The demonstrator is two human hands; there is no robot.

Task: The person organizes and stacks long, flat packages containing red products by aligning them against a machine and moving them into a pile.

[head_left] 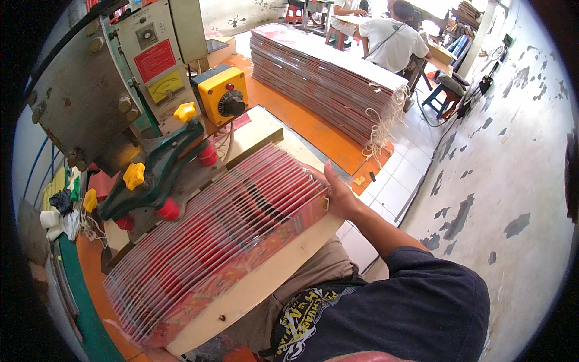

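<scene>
Right hand [339, 194] is pressed flat against the far end of a fanned stack of red printed sheets [223, 235], fingers wrapped over the top corner, thumb side toward the camera. Grip reads as a closed hold on the stack's end, squaring it up against the palm.

Left hand: not in view. The near end of the stack runs to the lower left edge of the picture and whatever supports it there is hidden.

The stack lies tilted on a pale wooden work board [265, 277], sheets staggered like shingles, long axis running from lower left to upper right. Its upper edge sits just beside the green machine arm with yellow and red knobs [154, 181].

Behind that: a grey metal machine housing [78, 102] with a red label and dial gauge, and a yellow control box with a black rotary knob [223, 93].

Further back, a tall pile of flat printed sheets [325, 78] on an orange table [313, 130], string ends hanging off its right corner.

Another person in a white shirt [392, 42] sits well apart, at the top of the frame.
</scene>
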